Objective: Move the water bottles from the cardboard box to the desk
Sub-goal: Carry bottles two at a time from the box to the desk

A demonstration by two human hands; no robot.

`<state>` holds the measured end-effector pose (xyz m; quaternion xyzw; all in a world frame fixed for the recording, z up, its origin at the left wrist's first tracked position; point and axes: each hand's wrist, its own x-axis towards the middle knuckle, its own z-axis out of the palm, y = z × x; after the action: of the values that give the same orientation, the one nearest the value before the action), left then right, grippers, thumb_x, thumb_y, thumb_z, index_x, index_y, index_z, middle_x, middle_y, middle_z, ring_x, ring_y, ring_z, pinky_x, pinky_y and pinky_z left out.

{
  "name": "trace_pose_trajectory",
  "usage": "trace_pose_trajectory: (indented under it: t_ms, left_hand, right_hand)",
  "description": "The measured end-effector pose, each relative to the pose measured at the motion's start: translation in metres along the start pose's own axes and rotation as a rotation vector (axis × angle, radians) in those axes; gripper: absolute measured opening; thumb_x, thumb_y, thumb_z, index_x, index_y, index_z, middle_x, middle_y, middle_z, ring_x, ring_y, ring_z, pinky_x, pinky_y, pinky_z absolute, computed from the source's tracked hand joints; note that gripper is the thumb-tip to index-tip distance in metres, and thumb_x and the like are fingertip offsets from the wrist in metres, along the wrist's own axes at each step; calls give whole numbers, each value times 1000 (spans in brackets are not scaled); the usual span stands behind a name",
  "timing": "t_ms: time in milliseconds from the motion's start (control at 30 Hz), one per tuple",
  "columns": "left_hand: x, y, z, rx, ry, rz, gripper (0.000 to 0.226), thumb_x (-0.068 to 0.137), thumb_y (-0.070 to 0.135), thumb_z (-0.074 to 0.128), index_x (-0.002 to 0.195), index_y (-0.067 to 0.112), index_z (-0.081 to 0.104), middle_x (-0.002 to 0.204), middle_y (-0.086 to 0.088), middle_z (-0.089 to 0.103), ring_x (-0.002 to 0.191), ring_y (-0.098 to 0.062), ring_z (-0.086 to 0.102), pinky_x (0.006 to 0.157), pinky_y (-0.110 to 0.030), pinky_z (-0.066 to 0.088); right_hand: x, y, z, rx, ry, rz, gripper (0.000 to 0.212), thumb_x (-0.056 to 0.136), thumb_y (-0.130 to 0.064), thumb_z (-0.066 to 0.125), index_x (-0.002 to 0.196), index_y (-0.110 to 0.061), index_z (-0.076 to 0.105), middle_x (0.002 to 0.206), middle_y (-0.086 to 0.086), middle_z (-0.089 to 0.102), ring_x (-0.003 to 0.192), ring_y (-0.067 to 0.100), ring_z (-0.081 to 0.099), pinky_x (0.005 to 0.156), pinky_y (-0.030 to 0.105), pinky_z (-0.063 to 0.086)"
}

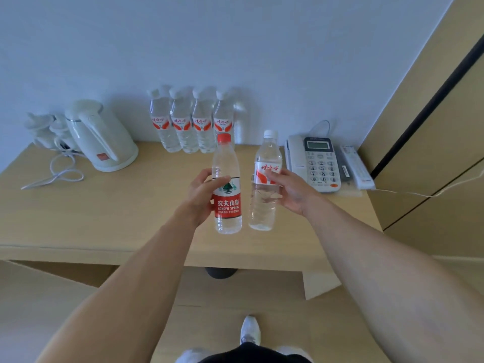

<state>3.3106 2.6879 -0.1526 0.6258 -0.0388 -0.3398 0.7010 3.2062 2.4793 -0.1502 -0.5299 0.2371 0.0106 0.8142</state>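
Four bottles (191, 121) stand left of the phone (314, 163); my left hand (201, 197) grips the red-capped bottle (227, 189), my right hand (290, 189) the white-capped bottle (264, 184) (both seemingly above the desk (104, 210)); box unseen.

Even, soft daylight; faint shadows on wall (235, 48) behind bottles (191, 121). Wide-angle bending at edges; slight overall softness.

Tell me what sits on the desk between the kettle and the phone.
Head view: four water bottles standing in a row against the wall, between kettle and phone.

A white kettle (100, 137) stands near the surface's rear left corner; a telephone (315, 163) and remote (356, 166) sit by its right edge.
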Motion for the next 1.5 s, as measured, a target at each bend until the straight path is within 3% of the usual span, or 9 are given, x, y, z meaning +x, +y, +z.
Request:
trace_pose_trajectory:
  t_ms: [200,333,467,633,733,900,1000,1133,1500]
  left_hand:
    - [39,17,-6,27,-37,41,45,84,9,75,126,13,58,111,-13,73,98,-29,70,69,-36,53]
    - [61,20,-12,57,-87,101,49,80,4,78,124,12,58,109,-11,75,100,-30,72,79,-37,54]
    - [79,27,-15,64,-143,122,67,67,13,81,129,12,55,112,-12,75,105,-32,71,89,-41,54]
    - [97,30,-27,60,-214,119,63,69,11,80,127,16,56,112,-11,75,106,-30,71,90,-42,53]
    - [105,31,-37,75,-236,122,61,70,11,81,125,16,57,112,-13,75,106,-31,71,89,-41,53]
    - [115,37,-53,79,-232,111,69,65,16,87,127,15,57,113,-14,74,107,-31,70,90,-41,52]
    - [117,39,-64,82,-229,105,71,62,19,88,127,16,57,114,-15,74,107,-32,70,89,-40,51]
    - [118,41,-75,81,-217,103,73,62,19,89,128,17,58,115,-15,73,110,-34,69,91,-42,51]
    - [129,41,-86,68,-194,83,73,65,15,88,131,18,57,119,-16,71,114,-34,66,101,-47,50]
  right_hand:
    - [28,-22,5,-55,34,-66,63,75,-21,79,133,-12,57,114,3,71,104,19,68,87,31,51]
    - [40,-26,1,-128,103,-100,56,79,-18,79,131,-19,58,121,2,70,110,17,66,90,28,49]
    - [52,-32,0,-137,166,-133,45,82,-12,78,122,-23,61,107,-6,72,92,5,68,69,16,50]
    - [78,-44,3,-194,210,-175,49,82,-5,77,126,-15,57,126,12,64,110,22,62,90,30,49]
    - [98,-51,5,-263,265,-214,51,81,-4,78,127,-13,58,127,12,63,114,24,62,98,36,51]
    - [128,-64,15,-439,291,-264,50,77,-17,85,119,-25,59,113,-9,66,107,7,63,90,25,49]
    - [146,-70,21,-542,304,-282,50,77,-15,84,121,-23,60,119,-4,66,119,13,58,98,35,48]
    - [165,-79,27,-629,342,-266,57,77,-22,85,128,-20,59,125,-2,65,118,19,59,99,49,51]
    - [191,-78,21,-613,384,-267,58,78,-9,83,130,-17,59,123,3,62,115,23,62,84,51,59]
